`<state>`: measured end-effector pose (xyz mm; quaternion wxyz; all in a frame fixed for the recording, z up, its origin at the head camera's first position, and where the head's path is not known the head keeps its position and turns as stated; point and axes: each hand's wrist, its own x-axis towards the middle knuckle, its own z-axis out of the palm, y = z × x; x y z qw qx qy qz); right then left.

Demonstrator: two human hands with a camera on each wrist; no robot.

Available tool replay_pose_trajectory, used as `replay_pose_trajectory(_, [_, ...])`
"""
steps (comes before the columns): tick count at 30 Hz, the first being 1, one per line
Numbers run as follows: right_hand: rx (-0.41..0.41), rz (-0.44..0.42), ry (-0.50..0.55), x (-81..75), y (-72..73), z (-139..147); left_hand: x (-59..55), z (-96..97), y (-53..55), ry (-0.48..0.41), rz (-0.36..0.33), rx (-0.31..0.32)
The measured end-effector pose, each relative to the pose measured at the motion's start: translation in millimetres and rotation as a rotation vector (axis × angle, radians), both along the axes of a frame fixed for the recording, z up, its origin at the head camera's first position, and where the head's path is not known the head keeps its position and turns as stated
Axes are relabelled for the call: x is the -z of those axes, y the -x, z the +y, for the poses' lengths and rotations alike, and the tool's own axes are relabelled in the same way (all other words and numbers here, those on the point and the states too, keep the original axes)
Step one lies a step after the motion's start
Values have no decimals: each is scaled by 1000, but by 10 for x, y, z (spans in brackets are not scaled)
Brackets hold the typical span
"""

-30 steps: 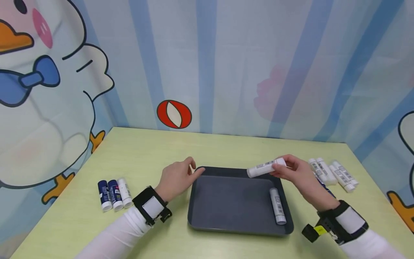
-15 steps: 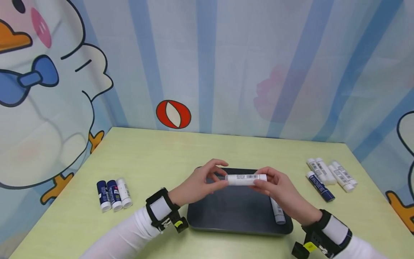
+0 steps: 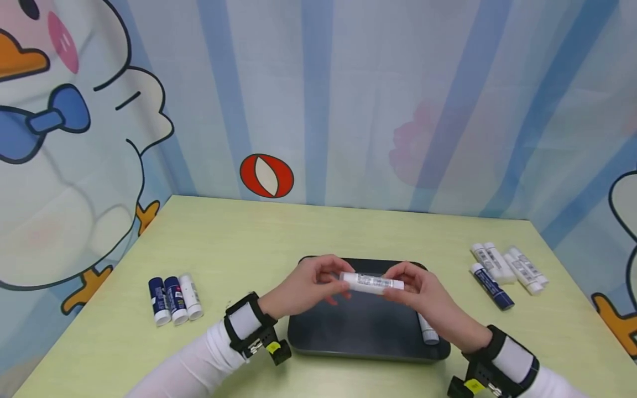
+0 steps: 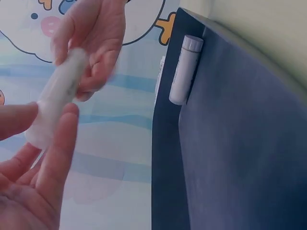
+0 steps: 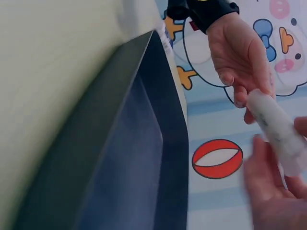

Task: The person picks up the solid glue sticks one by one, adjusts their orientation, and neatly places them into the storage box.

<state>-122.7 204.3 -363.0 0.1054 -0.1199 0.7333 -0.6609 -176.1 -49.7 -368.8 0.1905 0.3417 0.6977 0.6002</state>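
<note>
A white glue stick [image 3: 370, 283] lies level in the air over the dark grey tray [image 3: 368, 354]. My left hand [image 3: 308, 283] pinches its left end between thumb and fingers. At the other end my right hand [image 3: 429, 296] grips it the same way. Both wrist views show this glue stick [image 4: 57, 98] bridging the two hands, slightly blurred. A second white glue stick [image 4: 184, 72] lies inside the tray along its right side, partly hidden behind my right hand in the head view.
Two blue glue sticks [image 3: 166, 301] and a white glue stick [image 3: 191, 297] stand in a row at the left. On the right, several white glue sticks [image 3: 525, 273] lie beside a blue glue stick [image 3: 491, 286]. A cartoon-printed curtain [image 3: 358, 110] hangs behind the table [image 3: 239, 232].
My right hand has brought the white glue stick left to above the tray's middle. My left hand has left the tray's rim and taken the glue stick's left end; both have lowered slightly.
</note>
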Motion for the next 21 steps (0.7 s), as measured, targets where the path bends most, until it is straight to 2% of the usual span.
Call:
replay_pose_trajectory(5, [-114,130,-205,-31,54,24,-4,-32,59,104,84,53])
replay_pose_trajectory(8, [-149,152,-337,-53,77,-16,-7,-43,80,162,129,81])
replay_pose_trajectory(11, [-181,157,-448,-66,73,-71,-10,-37,86,193,142,94])
replay_pose_trajectory(16, [-202,191,-538,-57,52,-118,-33,-29,90,226,143,115])
replay_pose_trajectory(21, [-199,224,-560,-64,33,-129,-59,-30,94,246,149,130])
